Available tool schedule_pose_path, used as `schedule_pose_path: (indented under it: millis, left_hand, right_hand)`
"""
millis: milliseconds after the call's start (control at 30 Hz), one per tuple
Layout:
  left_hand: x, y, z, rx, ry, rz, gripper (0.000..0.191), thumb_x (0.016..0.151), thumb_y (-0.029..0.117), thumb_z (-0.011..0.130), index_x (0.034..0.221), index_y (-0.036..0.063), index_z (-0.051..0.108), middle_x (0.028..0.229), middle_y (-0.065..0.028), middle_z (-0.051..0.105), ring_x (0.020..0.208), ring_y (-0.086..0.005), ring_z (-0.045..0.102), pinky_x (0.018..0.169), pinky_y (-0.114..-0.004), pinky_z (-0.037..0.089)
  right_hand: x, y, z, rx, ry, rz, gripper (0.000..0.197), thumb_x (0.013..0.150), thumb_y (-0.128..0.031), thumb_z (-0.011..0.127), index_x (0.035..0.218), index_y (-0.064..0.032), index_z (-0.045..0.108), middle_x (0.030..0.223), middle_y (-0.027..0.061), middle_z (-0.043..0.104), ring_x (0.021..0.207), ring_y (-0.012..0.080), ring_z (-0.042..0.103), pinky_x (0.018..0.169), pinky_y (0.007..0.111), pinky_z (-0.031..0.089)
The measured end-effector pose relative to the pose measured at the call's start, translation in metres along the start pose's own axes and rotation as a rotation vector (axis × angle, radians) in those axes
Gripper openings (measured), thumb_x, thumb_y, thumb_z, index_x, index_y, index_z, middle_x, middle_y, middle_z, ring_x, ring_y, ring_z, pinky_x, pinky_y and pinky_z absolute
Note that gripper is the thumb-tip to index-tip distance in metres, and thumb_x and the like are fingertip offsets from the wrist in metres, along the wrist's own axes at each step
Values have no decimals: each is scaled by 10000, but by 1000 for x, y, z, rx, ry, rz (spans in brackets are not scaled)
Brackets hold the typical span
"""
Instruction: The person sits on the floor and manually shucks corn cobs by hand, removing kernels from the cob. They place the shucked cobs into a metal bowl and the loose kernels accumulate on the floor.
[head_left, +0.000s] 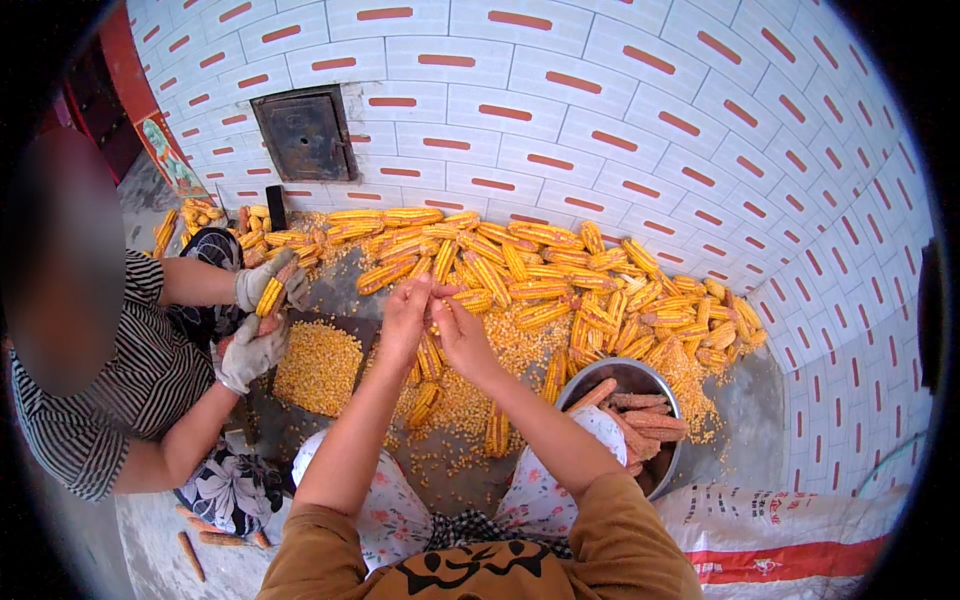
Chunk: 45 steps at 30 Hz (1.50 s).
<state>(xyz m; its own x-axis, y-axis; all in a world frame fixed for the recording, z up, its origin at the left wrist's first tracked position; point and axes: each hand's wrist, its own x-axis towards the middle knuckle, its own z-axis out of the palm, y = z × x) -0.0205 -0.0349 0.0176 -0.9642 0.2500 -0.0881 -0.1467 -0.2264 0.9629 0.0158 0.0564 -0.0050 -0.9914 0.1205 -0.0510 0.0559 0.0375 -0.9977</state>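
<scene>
My left hand (405, 311) and my right hand (461, 334) meet at the fingertips in front of me, above the loose corn kernels (517, 337). Fingers and thumbs are bent together, and a bit of yellow shows between them. Whether they grip an ear of corn or only kernels is hidden. Just beyond my right fingers is an ear of corn (474, 301); it may be touching them or lying behind. More ears (425, 403) lie on the kernels below my wrists.
Corn ears (547, 234) are heaped along the tiled wall (510, 75). Bare cobs (637, 420) fill a metal basin (664, 480) by my right knee. A woven sack (780, 536) lies at right. On the left, a person's gloved hands (251, 352) hold a part-shelled ear (271, 295) near a kernel-filled tray (365, 330).
</scene>
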Motion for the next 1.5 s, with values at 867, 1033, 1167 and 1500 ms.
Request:
schedule_pose_path:
  millis: [867, 1033, 1167, 1500]
  left_hand:
    - [2, -3, -7, -185, -101, -19, 323, 859, 350, 390, 784, 56, 500, 868, -113, 604, 640, -89, 528, 508, -209, 417]
    - [2, 3, -8, -188, -86, -6, 329, 860, 350, 386, 828, 45, 506, 886, -106, 595, 653, -86, 522, 461, -207, 400]
    - [9, 2, -4, -165, -91, 19, 355, 862, 358, 378, 878, 29, 509, 894, -92, 587, 703, -101, 529, 552, -219, 431]
    - [7, -15, 2, -516, -158, 51, 461, 863, 401, 305, 1132, 30, 356, 1091, -161, 479, 923, -222, 512, 785, -312, 430]
  right_hand:
    - [3, 4, -5, 436, -146, 382, 371, 873, -405, 297, 842, -78, 469, 618, 25, 464, 377, 67, 341, 312, 204, 193]
    - [11, 2, -16, 276, -75, 226, 419, 868, -386, 290, 952, -36, 504, 692, 51, 530, 463, 101, 445, 380, 215, 334]
    - [27, 21, -40, -803, 294, -768, 328, 835, -313, 445, 988, -30, 508, 777, 60, 542, 631, 106, 507, 522, 214, 413]
    - [14, -7, -15, 213, 7, -241, 200, 794, -168, 554, 916, -10, 539, 750, -4, 544, 656, 48, 474, 588, 196, 406]
